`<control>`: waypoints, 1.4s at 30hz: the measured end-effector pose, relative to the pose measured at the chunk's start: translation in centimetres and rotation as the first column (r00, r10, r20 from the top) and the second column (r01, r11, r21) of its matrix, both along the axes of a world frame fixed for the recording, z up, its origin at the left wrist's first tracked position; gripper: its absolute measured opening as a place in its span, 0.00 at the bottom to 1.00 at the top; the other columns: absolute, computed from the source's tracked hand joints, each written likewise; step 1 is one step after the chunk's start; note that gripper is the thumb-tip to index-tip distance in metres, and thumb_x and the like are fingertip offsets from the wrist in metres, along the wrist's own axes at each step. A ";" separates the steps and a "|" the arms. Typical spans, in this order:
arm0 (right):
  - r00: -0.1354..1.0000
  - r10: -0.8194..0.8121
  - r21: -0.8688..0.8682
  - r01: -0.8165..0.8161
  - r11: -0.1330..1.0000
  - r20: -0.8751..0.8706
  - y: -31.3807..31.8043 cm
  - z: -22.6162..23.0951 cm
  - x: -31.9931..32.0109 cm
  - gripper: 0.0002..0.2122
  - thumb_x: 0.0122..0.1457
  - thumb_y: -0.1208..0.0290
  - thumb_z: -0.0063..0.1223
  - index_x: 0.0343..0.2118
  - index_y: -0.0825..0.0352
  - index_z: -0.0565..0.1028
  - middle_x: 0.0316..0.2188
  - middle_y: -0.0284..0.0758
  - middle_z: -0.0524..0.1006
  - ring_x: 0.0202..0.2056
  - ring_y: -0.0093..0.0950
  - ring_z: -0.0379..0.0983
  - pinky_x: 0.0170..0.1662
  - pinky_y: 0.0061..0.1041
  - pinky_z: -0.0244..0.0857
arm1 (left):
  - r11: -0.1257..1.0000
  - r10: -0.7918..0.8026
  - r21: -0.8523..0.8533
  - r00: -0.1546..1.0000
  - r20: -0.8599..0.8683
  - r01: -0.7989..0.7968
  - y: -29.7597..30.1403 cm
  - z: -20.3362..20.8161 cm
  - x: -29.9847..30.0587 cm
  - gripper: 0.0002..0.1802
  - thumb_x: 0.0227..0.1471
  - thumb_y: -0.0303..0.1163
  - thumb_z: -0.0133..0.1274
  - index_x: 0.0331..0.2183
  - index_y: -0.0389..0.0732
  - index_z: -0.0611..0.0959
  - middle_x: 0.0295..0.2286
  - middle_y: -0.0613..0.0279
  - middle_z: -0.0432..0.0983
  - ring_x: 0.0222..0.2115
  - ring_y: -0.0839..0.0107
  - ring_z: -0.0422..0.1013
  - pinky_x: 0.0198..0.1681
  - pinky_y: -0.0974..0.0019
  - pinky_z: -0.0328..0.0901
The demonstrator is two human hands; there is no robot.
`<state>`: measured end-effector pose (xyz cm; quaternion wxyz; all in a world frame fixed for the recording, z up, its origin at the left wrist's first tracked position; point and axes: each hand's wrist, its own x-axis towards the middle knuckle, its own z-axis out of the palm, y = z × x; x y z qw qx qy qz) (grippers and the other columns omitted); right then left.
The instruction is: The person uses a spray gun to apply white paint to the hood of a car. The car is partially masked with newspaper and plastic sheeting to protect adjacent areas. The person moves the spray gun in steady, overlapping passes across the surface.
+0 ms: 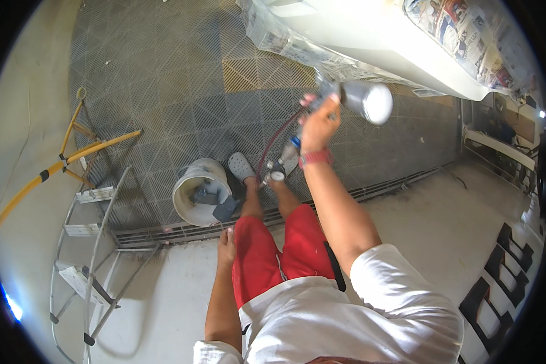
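Note:
My right hand [321, 124] is closed around a spray gun [353, 99], held out in front of me beside a white painted panel [370, 36]. The gun's cup with a white lid points to the right, and its front end is blurred. Below my hand hang an air regulator with a round gauge [277, 175] and a dark red hose [272, 142]. My left hand [225, 247] hangs loose beside the red shorts, fingers extended, with nothing visible in it.
A white bucket [182, 197] with dark grey pieces in it stands near my feet. At left are a folding stepladder [67, 230] and a yellow stand [27, 197]. Masking plastic [279, 39] and newspaper [461, 36] cover parts around the panel. A floor grate [370, 193] crosses behind my feet.

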<state>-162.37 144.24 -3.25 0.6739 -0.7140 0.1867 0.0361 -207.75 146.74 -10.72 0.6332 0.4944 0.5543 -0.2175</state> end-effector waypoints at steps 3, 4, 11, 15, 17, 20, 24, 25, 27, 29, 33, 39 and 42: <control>0.987 -0.159 -0.173 0.158 0.972 0.012 -3.3 2.2 -2.0 0.28 0.74 0.47 0.34 0.61 0.67 0.67 0.37 0.35 0.79 0.34 0.23 0.77 0.23 0.20 0.66 | 0.999 -0.038 0.009 0.999 -0.023 0.039 -0.3 -0.3 -1.4 0.31 0.69 0.54 0.43 0.55 0.35 0.77 0.47 0.58 0.77 0.46 0.69 0.72 0.54 0.64 0.65; 0.980 -0.198 -0.193 0.200 0.961 0.028 -3.9 2.5 -2.4 0.28 0.74 0.46 0.33 0.61 0.67 0.67 0.37 0.35 0.79 0.35 0.23 0.77 0.23 0.20 0.66 | 0.999 -0.045 0.027 0.999 -0.023 0.045 -0.4 -0.2 -1.7 0.31 0.70 0.54 0.43 0.54 0.35 0.78 0.46 0.58 0.77 0.46 0.69 0.72 0.54 0.64 0.65; 1.000 -0.009 -0.019 0.010 1.000 0.016 1.1 3.8 -1.3 0.22 0.74 0.52 0.38 0.49 0.69 0.73 0.34 0.35 0.81 0.32 0.20 0.77 0.20 0.18 0.67 | 0.992 -0.010 0.127 1.000 0.008 0.009 1.8 1.1 -0.3 0.31 0.70 0.54 0.43 0.50 0.33 0.79 0.39 0.58 0.77 0.42 0.69 0.70 0.51 0.64 0.64; 0.970 0.229 0.032 -0.232 0.972 0.078 4.9 6.6 -0.7 0.25 0.75 0.50 0.32 0.44 0.70 0.74 0.35 0.40 0.83 0.32 0.25 0.80 0.20 0.20 0.67 | 0.994 -0.017 0.105 0.998 0.061 0.010 2.8 1.4 1.0 0.33 0.69 0.55 0.43 0.56 0.33 0.77 0.49 0.53 0.76 0.51 0.66 0.70 0.56 0.63 0.63; 0.974 0.215 0.066 -0.219 0.973 0.072 4.3 7.2 -0.8 0.25 0.75 0.49 0.32 0.44 0.70 0.74 0.34 0.40 0.83 0.32 0.26 0.80 0.19 0.20 0.67 | 0.997 -0.007 0.073 0.998 0.056 0.003 2.8 1.0 1.0 0.34 0.69 0.55 0.44 0.57 0.33 0.76 0.53 0.52 0.76 0.54 0.65 0.71 0.58 0.63 0.63; 0.989 0.114 0.065 -0.121 0.991 0.097 1.2 7.3 -1.0 0.22 0.75 0.50 0.35 0.44 0.66 0.74 0.33 0.34 0.82 0.31 0.22 0.80 0.20 0.18 0.68 | 0.999 -0.011 0.036 1.000 0.024 0.010 2.2 1.3 1.9 0.34 0.69 0.55 0.44 0.57 0.33 0.77 0.51 0.55 0.77 0.51 0.67 0.72 0.57 0.63 0.64; 0.988 -0.139 -0.040 0.142 0.989 0.066 -5.3 9.2 -1.7 0.25 0.75 0.49 0.32 0.52 0.68 0.72 0.35 0.36 0.81 0.33 0.23 0.80 0.20 0.18 0.66 | 0.998 -0.019 0.065 0.998 0.055 0.015 1.4 -0.1 1.0 0.31 0.69 0.53 0.46 0.53 0.33 0.78 0.40 0.62 0.76 0.41 0.72 0.70 0.50 0.66 0.65; 0.981 -0.180 -0.091 0.186 0.978 0.076 -6.6 9.9 -1.9 0.26 0.75 0.48 0.31 0.54 0.68 0.71 0.35 0.36 0.81 0.34 0.23 0.79 0.20 0.19 0.66 | 0.995 -0.007 0.096 0.998 0.067 0.001 1.4 0.0 0.9 0.29 0.68 0.52 0.47 0.52 0.33 0.79 0.36 0.64 0.75 0.38 0.74 0.69 0.47 0.67 0.65; 0.966 -0.226 -0.184 0.246 0.952 0.126 -7.8 10.9 -2.0 0.27 0.75 0.48 0.31 0.58 0.69 0.69 0.37 0.37 0.80 0.36 0.23 0.78 0.21 0.19 0.65 | 0.992 -0.065 0.110 0.997 0.047 0.059 1.9 0.2 0.8 0.30 0.68 0.53 0.47 0.51 0.33 0.79 0.35 0.63 0.75 0.38 0.73 0.69 0.47 0.66 0.66; 0.975 -0.185 -0.170 0.204 0.964 0.120 -7.4 11.4 -2.0 0.26 0.75 0.49 0.31 0.57 0.69 0.69 0.37 0.37 0.81 0.36 0.23 0.78 0.21 0.19 0.66 | 0.987 -0.096 0.129 0.995 0.025 0.092 2.4 0.5 0.6 0.31 0.68 0.54 0.46 0.50 0.32 0.79 0.35 0.61 0.76 0.37 0.71 0.70 0.47 0.65 0.66; 0.996 -0.045 -0.074 0.050 0.996 0.076 -3.3 12.4 -1.7 0.23 0.74 0.50 0.38 0.48 0.68 0.74 0.32 0.34 0.82 0.29 0.21 0.78 0.18 0.17 0.65 | 0.970 -0.131 0.209 0.991 0.007 0.127 4.0 0.3 -0.4 0.31 0.68 0.54 0.46 0.49 0.33 0.80 0.36 0.57 0.77 0.38 0.69 0.71 0.48 0.63 0.67; 0.960 0.269 0.118 -0.276 0.954 0.075 3.9 16.5 0.1 0.23 0.74 0.50 0.40 0.47 0.68 0.75 0.30 0.34 0.82 0.26 0.19 0.77 0.18 0.17 0.65 | 0.969 -0.169 0.186 0.985 0.020 0.162 6.0 1.4 -0.3 0.33 0.68 0.57 0.44 0.54 0.35 0.78 0.43 0.53 0.79 0.42 0.65 0.74 0.50 0.60 0.68; 0.957 0.273 0.122 -0.284 0.951 0.098 3.2 17.7 0.8 0.24 0.74 0.49 0.37 0.47 0.68 0.75 0.31 0.34 0.82 0.28 0.20 0.78 0.18 0.16 0.66 | 0.968 -0.163 0.193 0.987 0.004 0.159 5.7 0.8 -0.6 0.32 0.67 0.56 0.45 0.52 0.35 0.79 0.44 0.49 0.80 0.44 0.60 0.75 0.52 0.58 0.67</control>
